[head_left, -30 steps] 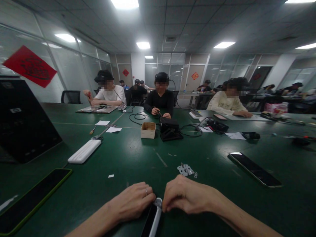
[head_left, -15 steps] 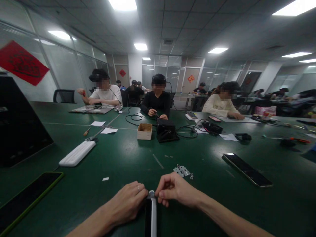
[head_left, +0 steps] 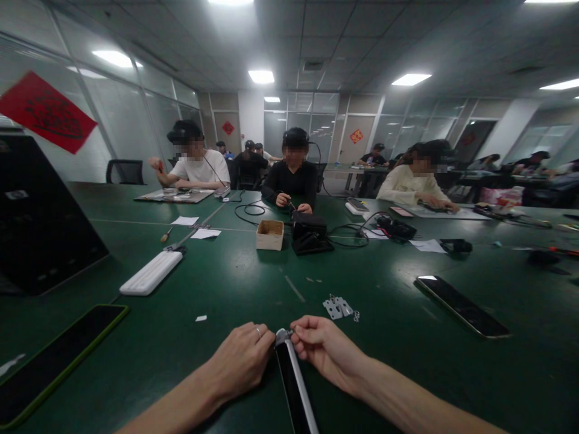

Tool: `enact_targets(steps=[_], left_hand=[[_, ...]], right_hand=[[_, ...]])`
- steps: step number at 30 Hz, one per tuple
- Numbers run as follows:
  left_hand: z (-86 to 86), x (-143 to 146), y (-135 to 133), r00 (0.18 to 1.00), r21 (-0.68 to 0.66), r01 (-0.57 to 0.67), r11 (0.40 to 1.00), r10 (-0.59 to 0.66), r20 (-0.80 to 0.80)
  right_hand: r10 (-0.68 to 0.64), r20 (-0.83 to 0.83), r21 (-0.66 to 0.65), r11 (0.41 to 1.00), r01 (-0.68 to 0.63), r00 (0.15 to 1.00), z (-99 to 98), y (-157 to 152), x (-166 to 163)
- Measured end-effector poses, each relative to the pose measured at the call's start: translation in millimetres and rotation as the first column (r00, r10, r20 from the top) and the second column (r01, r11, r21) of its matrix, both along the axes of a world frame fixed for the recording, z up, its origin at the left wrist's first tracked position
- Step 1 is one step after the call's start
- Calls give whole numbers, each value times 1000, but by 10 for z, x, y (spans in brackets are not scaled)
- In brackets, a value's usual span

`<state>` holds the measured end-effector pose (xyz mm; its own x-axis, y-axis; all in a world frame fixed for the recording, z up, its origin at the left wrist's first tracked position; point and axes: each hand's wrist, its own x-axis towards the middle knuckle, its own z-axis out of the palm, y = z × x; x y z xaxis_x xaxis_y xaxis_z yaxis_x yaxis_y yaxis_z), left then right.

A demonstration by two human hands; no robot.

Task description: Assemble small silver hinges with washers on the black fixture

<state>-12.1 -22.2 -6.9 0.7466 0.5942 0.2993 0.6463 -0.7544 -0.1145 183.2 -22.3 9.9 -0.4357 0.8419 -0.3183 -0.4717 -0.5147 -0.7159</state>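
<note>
A long dark device with a silver edge lies on the green table right in front of me, its far end between my hands. My left hand, with a ring on one finger, is curled against the left side of that end. My right hand pinches the silver corner of the device, fingers pressed together on a tiny part I cannot name. Small metal hinge pieces lie just beyond my right hand.
A phone lies at the right, a dark tablet at the near left, a white bar and a black panel further left. A wooden box and black unit stand mid-table. Three people sit opposite.
The device's near end has swung to the right while its far end stays between my hands. My right hand's pinch has shifted onto the silver corner. The view has tilted slightly.
</note>
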Motion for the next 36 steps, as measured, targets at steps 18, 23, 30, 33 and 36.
enact_targets(steps=[18, 23, 30, 33, 36], left_hand=[[78, 18, 21, 995, -151, -71, 986, 59, -85], [78, 31, 41, 992, -166, -86, 982, 70, -100], [54, 7, 87, 998, -175, -59, 983, 62, 10], [10, -17, 112, 996, -194, -31, 980, 47, 81], [-57, -36, 148, 987, -225, -6, 974, 42, 155]], right_hand=[[-212, 698, 565, 750, -344, 684, -52, 155, 185], [-208, 811, 517, 693, -503, 547, 91, 151, 204], [-304, 890, 452, 493, -743, 340, 244, 251, 369], [-454, 846, 500, 493, -711, 280, 370, 405, 586], [-515, 846, 458, 563, -688, 142, 529, 549, 820]])
